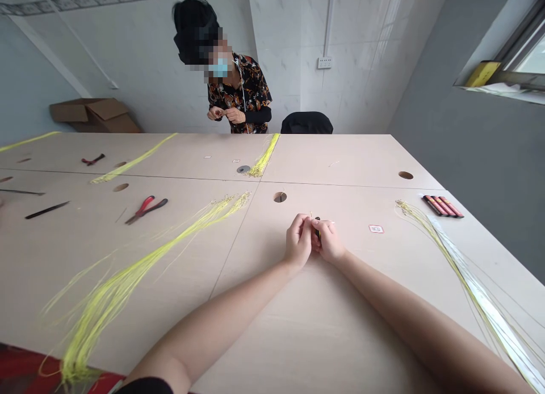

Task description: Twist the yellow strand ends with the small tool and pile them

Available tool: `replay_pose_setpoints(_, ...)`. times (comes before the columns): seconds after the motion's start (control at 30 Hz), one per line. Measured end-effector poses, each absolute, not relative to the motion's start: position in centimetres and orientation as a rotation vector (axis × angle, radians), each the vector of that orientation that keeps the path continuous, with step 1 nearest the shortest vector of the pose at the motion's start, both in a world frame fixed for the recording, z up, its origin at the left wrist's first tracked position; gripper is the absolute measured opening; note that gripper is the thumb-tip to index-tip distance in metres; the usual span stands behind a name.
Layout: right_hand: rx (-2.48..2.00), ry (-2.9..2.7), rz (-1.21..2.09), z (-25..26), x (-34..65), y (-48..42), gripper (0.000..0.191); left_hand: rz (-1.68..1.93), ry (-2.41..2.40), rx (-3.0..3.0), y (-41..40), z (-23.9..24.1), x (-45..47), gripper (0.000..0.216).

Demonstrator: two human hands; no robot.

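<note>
My left hand (pixel 298 239) and my right hand (pixel 328 239) meet over the middle of the light wooden table (pixel 340 326), fingers pinched together. Between them sits a small dark piece (pixel 317 219) with a thin yellow strand sticking up from it; my right fingers grip it and my left fingertips pinch at the same spot. A long bundle of yellow strands (pixel 140 263) lies to my left, another yellow bundle on a clear strip (pixel 464 275) to my right.
Red-handled pliers (pixel 146 208) lie left of centre, and dark red sticks (pixel 443 206) at the right. More yellow bundles (pixel 264 155) lie further back. A person in a patterned shirt (pixel 238 93) works with both hands across the table. Round cable holes (pixel 280 197) dot the surface.
</note>
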State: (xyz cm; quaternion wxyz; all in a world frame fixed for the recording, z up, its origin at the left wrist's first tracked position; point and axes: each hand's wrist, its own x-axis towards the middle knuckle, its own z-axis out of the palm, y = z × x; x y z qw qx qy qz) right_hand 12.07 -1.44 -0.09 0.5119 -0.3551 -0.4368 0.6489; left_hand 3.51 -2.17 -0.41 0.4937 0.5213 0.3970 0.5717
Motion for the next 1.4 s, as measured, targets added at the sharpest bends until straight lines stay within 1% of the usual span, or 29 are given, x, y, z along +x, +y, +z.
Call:
replay_pose_setpoints(0.23,-0.843,-1.018,1.592,-0.54,12.28,-0.96,0.045,1.369,0.956,1.295,-2.14,-0.5,3.4,0.037)
replay_pose_setpoints(0.63,-0.894,-1.028,1.588,-0.68,12.25,-0.86,0.054,1.345,0.961,1.314,-1.86,-0.89,3.18,0.036)
replay_pose_setpoints(0.83,-0.885,-1.032,1.614,-0.69,12.29,-0.81,0.054,1.339,0.958,1.321,-1.89,-0.91,3.13,0.037)
replay_pose_setpoints(1.07,-0.851,-1.005,1.666,-0.7,12.38,-0.8,0.047,1.354,1.006,1.367,-1.8,-1.04,3.08,0.035)
replay_pose_setpoints(1.23,-0.925,-0.971,1.664,-0.32,12.19,-0.77,0.05,1.344,1.001,1.363,-1.76,-1.17,3.04,0.035)
replay_pose_setpoints(1.4,-0.903,-0.965,1.642,-0.57,12.16,-0.68,0.051,1.338,0.948,1.328,-1.73,-1.19,3.09,0.035)
